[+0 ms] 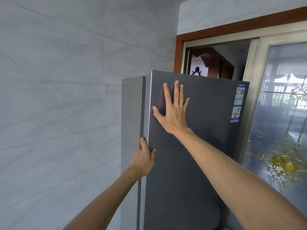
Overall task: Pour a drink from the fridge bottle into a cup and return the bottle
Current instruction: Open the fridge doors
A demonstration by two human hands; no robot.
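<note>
A tall dark grey fridge [196, 146] fills the middle of the view, its door [207, 163] facing me and standing a narrow gap off the fridge body along the left edge. My left hand [145, 159] grips that left door edge, fingers curled around it. My right hand [174, 110] lies flat on the upper door front with its fingers spread. No bottle or cup is in sight; the fridge's inside is hidden.
A pale tiled wall [58, 97] stands close on the left of the fridge. Behind the fridge is a wood-framed doorway [216, 35]. A glass sliding door with gold ornament [282, 130] is on the right. Stickers [237, 103] sit on the fridge door's upper right.
</note>
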